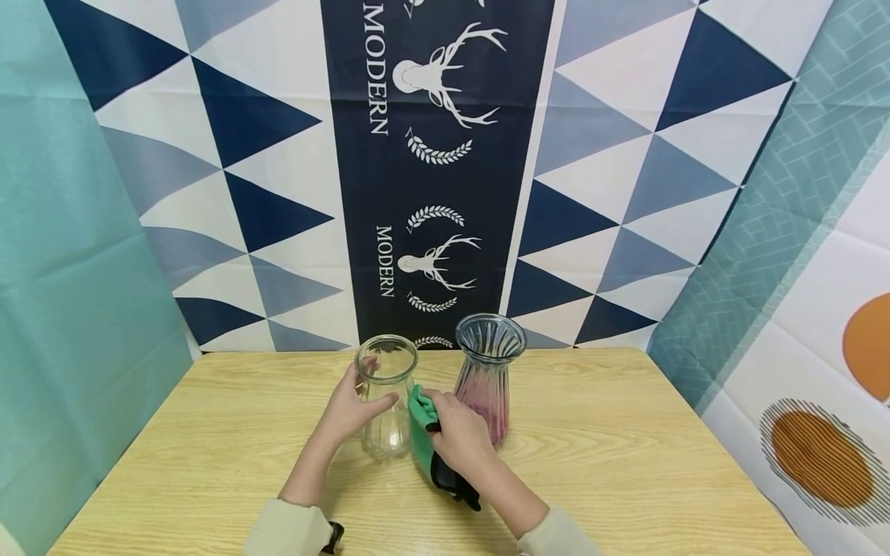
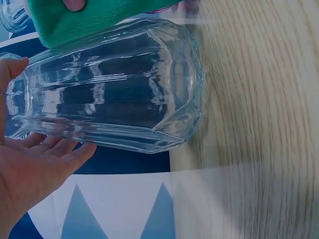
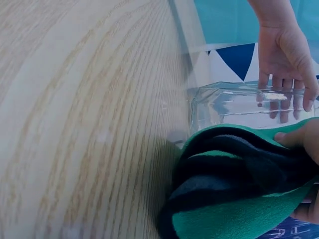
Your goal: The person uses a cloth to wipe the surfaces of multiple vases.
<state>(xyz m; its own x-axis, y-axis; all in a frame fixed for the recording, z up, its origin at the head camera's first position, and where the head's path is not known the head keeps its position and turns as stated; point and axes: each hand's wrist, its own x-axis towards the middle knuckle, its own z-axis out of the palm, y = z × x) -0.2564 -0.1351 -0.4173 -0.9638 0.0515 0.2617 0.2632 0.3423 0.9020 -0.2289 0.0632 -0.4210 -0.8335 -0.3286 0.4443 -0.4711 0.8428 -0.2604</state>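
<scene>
A clear glass vase (image 1: 386, 439) with faceted sides stands on the table, and my left hand (image 1: 353, 405) grips its upper part, thumb at the front and fingers round the far side. The left wrist view shows those fingers partly through the glass. To its right my right hand (image 1: 462, 434) holds a bunched green cloth (image 1: 420, 439) with black edging, pinched at the top. The cloth hangs close against the vase's right side; whether it touches the glass I cannot tell. In the right wrist view the folded cloth (image 3: 234, 219) hides part of the vase.
Just behind my right hand stands a ribbed glass vase (image 1: 487, 378), bluish at the rim and pink lower down. The light wood table (image 1: 598, 448) meets a patterned backdrop (image 1: 278, 193) at its far edge. A teal sheet (image 1: 69, 293) hangs on the left.
</scene>
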